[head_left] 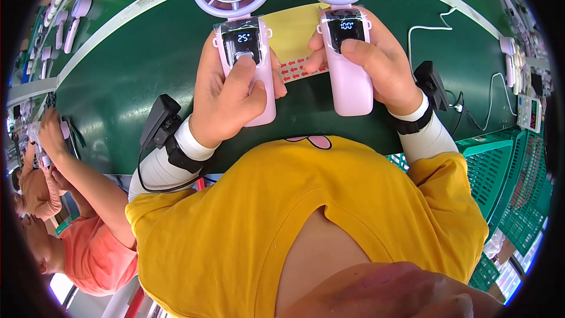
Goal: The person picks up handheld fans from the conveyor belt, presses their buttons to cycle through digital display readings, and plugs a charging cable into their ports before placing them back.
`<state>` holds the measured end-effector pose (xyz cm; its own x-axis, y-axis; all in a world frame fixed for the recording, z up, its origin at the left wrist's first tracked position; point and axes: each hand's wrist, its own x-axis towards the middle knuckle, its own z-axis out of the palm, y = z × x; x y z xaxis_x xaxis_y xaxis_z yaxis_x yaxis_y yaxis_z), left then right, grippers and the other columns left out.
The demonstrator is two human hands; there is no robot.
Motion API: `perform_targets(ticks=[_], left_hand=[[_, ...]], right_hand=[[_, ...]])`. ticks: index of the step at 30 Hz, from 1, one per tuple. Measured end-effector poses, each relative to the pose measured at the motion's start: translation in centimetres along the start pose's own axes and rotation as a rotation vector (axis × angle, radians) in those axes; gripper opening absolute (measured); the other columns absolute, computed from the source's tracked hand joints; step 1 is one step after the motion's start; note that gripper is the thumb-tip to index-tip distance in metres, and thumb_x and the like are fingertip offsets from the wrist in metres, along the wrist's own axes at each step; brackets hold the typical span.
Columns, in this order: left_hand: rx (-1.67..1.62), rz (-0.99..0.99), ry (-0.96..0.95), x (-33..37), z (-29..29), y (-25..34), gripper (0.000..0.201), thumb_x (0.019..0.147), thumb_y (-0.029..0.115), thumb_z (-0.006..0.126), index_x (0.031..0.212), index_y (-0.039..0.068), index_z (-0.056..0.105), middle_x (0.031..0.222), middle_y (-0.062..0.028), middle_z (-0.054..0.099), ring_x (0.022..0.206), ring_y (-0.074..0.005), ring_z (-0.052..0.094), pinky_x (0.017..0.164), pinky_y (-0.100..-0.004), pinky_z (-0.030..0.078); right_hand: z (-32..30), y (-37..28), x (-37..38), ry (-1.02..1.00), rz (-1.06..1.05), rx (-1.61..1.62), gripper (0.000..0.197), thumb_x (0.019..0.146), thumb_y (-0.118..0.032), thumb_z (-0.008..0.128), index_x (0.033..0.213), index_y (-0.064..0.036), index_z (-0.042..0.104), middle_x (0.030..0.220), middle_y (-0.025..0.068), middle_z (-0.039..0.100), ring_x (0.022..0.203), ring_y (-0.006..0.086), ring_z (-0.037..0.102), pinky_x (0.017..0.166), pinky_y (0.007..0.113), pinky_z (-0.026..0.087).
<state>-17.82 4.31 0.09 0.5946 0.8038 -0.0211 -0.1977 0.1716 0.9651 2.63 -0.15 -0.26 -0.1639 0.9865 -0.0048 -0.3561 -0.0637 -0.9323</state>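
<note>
The left hand point(226, 99) has fingers wrapped around one pink handheld fan point(242, 38), and the right hand point(389, 68) has fingers wrapped around another pink handheld fan point(351, 85), side by side above the green tabletop point(141, 82).

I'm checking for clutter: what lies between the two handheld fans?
The head view shows a yellow sheet and red-arrow strip between the left fan and right fan, plus fingers of the left hand and right hand.

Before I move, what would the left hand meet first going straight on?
Past its pink plastic handheld fan, the left hand would probably meet the flat yellow sheet, or pass above; depth is unclear.
</note>
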Motion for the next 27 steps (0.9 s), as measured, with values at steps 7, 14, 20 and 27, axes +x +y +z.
perform_targets(ticks=[7, 14, 20, 27], left_hand=[[0.015, 0.001, -0.003, -0.2, -0.6, 0.6, 0.041, 0.076, -0.004, 0.038, 0.115, 0.002, 0.028, 0.085, -0.0111, 0.050, 0.065, -0.0170, 0.055, 0.058, -0.0291, 0.046], [-0.011, 0.010, 0.008, -0.2, -2.0, 1.2, 0.040, 0.075, -0.005, 0.038, 0.114, 0.001, 0.028, 0.084, -0.0110, 0.050, 0.065, -0.0166, 0.055, 0.058, -0.0290, 0.046], [0.002, 0.062, -0.001, -0.4, -3.4, 1.6, 0.042, 0.073, -0.006, 0.038, 0.113, 0.001, 0.029, 0.083, -0.0114, 0.050, 0.065, -0.0173, 0.055, 0.060, -0.0311, 0.046], [-0.021, 0.068, -0.004, -0.3, -3.9, 1.7, 0.045, 0.071, -0.007, 0.038, 0.114, 0.002, 0.028, 0.083, -0.0119, 0.050, 0.065, -0.0181, 0.055, 0.060, -0.0323, 0.046]], right_hand=[[-0.1, -0.3, 1.0, 0.094, -0.024, 0.034, 0.039, 0.082, -0.016, 0.042, 0.115, 0.0035, 0.037, 0.093, 0.0162, 0.055, 0.081, 0.0240, 0.059, 0.076, 0.034, 0.047], [-4.2, -0.6, 3.1, 0.369, -0.005, -0.072, 0.037, 0.087, -0.031, 0.045, 0.103, 0.0022, 0.046, 0.073, 0.0122, 0.058, 0.072, 0.0196, 0.060, 0.070, 0.029, 0.049], [-4.8, -0.8, 3.8, 0.651, 0.141, -0.307, 0.039, 0.087, -0.036, 0.046, 0.098, 0.0015, 0.051, 0.074, 0.0091, 0.058, 0.068, 0.0167, 0.059, 0.064, 0.026, 0.047], [-5.5, 1.0, 4.7, 0.713, 0.033, -0.759, 0.042, 0.087, -0.038, 0.046, 0.091, 0.0032, 0.057, 0.072, 0.0077, 0.058, 0.067, 0.0160, 0.058, 0.060, 0.025, 0.044]])
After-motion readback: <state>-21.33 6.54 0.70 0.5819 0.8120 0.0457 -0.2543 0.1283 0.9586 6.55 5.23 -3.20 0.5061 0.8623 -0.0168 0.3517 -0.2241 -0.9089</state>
